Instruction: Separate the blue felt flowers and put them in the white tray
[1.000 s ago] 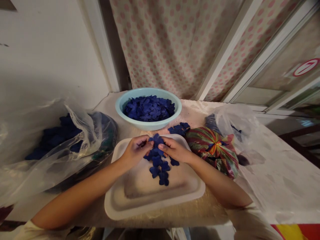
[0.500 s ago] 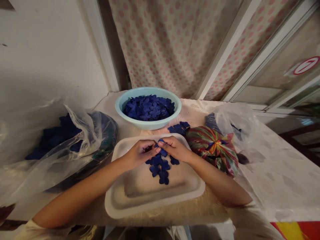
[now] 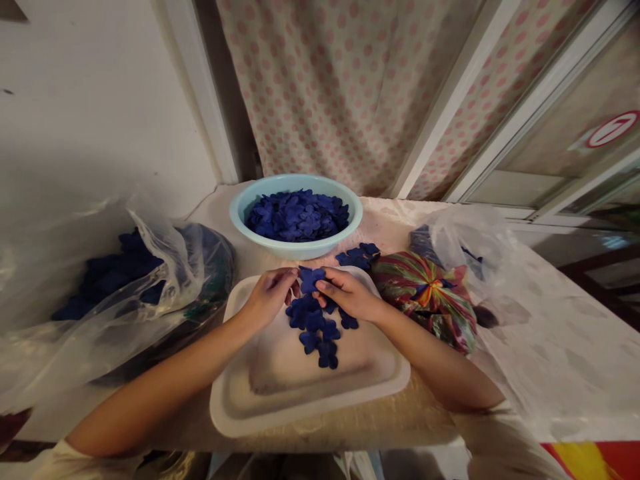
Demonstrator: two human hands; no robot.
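Observation:
A dark blue flower-shaped cutout (image 3: 311, 279) is held up between my hands over the white tray (image 3: 310, 417). My right hand (image 3: 347, 293) pinches its right side between thumb and fingers. At its upper left edge, the fingertips of my left hand (image 3: 273, 293) are closed and touch or grip the cutout. Below the hands, several loose blue flower cutouts (image 3: 320, 333) lie on the tray floor, a few partly covered by my right hand.
Behind the tray stands a light blue basin (image 3: 295, 250) full of blue cutouts. More cutouts (image 3: 359, 256) lie between basin and tray. A clear plastic bag (image 3: 185, 267) of blue pieces sits left; a striped knotted bag (image 3: 425, 293) and another clear bag (image 3: 470, 233) sit right.
My hands have drawn slightly apart, the left moving left. The blue cutout, mostly hidden between the fingers before, now shows nearly whole, and more cutouts on the tray are visible.

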